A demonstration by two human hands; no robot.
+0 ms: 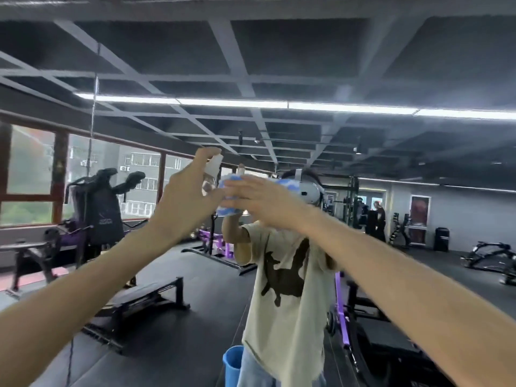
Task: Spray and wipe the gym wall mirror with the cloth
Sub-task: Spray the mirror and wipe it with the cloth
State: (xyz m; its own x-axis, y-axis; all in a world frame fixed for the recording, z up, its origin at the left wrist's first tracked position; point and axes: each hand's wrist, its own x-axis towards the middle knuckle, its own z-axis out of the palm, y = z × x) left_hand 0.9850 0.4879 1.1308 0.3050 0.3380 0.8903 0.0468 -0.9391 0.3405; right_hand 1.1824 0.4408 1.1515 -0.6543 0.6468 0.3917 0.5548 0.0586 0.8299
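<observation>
Strip lights (231,103) shine over benches (145,297) and seemingly rubber floor (181,344).

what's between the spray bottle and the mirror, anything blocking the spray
Nothing visible stands between the spray bottle, gripped by the left hand, and the mirror. The cloth, under the flat right hand, lies right beside the bottle and could catch some spray.

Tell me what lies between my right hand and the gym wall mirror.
Head view: the blue-and-white patterned cloth, under the flat right hand, against the mirror.
</observation>
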